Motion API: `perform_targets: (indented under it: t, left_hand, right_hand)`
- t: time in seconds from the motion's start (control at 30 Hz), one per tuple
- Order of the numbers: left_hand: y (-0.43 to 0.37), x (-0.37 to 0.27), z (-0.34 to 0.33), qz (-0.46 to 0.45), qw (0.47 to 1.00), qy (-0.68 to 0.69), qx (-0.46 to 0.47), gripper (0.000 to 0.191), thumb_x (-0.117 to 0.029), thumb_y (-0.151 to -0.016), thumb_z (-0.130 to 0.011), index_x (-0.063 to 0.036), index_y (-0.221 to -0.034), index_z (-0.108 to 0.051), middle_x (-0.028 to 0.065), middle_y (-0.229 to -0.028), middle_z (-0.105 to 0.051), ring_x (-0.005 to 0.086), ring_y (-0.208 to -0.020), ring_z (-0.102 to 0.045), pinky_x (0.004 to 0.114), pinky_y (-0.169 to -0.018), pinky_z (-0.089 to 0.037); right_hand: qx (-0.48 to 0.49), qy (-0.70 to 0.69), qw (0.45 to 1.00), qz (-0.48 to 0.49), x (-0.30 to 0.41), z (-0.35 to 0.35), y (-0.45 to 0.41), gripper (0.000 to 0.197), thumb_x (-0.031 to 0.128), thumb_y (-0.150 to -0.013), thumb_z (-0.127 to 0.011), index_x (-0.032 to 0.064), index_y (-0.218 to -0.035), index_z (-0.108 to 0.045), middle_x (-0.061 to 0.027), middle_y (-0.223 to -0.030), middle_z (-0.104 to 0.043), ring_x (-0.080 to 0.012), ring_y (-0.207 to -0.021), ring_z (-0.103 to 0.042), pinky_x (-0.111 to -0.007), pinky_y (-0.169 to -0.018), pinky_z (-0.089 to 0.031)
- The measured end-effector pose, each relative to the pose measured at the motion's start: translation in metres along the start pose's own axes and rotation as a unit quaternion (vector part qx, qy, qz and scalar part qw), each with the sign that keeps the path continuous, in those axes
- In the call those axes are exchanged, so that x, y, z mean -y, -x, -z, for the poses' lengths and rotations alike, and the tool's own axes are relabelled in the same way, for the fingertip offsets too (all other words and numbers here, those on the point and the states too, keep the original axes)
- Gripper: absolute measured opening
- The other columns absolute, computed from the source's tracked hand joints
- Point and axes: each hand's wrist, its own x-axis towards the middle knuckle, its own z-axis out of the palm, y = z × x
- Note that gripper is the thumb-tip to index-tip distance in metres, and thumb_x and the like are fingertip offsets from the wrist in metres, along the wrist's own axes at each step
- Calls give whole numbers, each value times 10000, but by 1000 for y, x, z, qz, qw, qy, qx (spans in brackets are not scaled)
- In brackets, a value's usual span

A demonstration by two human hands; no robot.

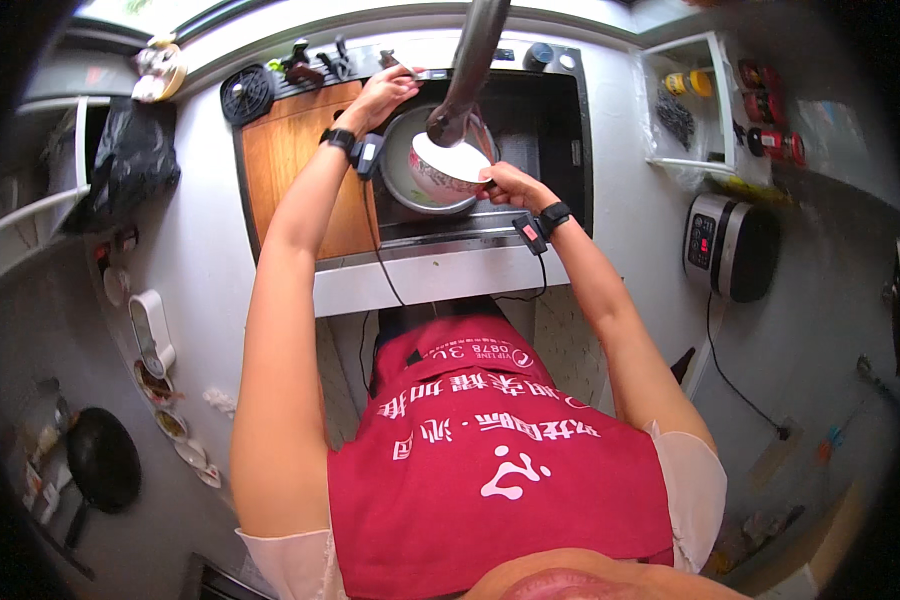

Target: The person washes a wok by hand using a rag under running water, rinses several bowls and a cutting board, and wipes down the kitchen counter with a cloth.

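Observation:
My right hand (514, 186) grips the rim of a white porcelain bowl (450, 174) with a red and grey floral pattern. The bowl is tilted under the dark metal faucet (469, 82), above a round basin (399, 196) in the black sink (551, 150). Some green bits show in the basin, whose far side is partly hidden by the faucet and bowl. Beyond the wooden cutting board's corner, my left hand (386, 94) has its fingertips at a small metal lever (394, 60) on the sink's back edge. Whether they close around it is unclear.
The wooden cutting board (292, 172) covers the sink's left part. A black round drain piece (247, 93) and several small tools line the back edge. Cables hang from both wrist devices. A black plastic bag (131, 161) is at left, a countertop appliance (731, 247) at right.

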Motion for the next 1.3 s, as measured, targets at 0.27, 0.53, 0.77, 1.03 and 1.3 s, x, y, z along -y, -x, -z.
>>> perform_targets:
  t: [0.27, 0.53, 0.77, 1.03, 1.3]
  left_hand:
    - [27, 4, -10, 6, 998, -42, -45, 479, 111, -886, -480, 27, -1357, -497, 143, -1383, -529, 238, -1288, -521, 350, -1091, -446]
    - [66, -5, -24, 45, 984, -143, -101, 395, 60, -909, -481, 9, -1292, -563, 132, -1288, -606, 224, -1204, -587, 337, -1022, -490]
    - [103, 8, -14, 16, 985, -146, -95, 317, 18, -943, -530, 2, -1256, -577, 101, -1211, -619, 227, -1115, -628, 344, -974, -528]
    - [143, 23, -27, 24, 982, -168, -81, 328, -47, -953, -557, 4, -1277, -568, 140, -1247, -636, 219, -1138, -631, 321, -980, -516]
    - [175, 25, -34, 11, 975, -162, -150, 316, -80, -936, -596, 4, -1241, -595, 116, -1186, -661, 189, -1091, -644, 302, -952, -515]
  right_hand:
    - [351, -407, 825, -175, -85, -8, -13, 387, 360, -1013, -484, 10, -1150, -578, 45, -657, -382, 0, -498, -324, -135, -379, -226]
    - [347, -379, 854, -81, -108, -30, 14, 327, 316, -1035, -443, 29, -1058, -598, 28, -703, -469, -5, -472, -317, -149, -382, -259]
    - [-157, -181, 947, 214, -28, 81, 91, 223, 203, -830, -630, 5, -932, -638, -37, -694, -596, -93, -438, -447, -258, -380, -321]
    - [-323, -180, 873, 318, 33, 229, 60, 224, 180, -841, -551, -36, -882, -597, -101, -696, -601, -109, -446, -407, -272, -413, -309]
    - [-413, 123, 791, 434, 54, 224, 52, 173, 143, -865, -537, -18, -921, -563, -78, -668, -564, -102, -445, -400, -281, -396, -296]
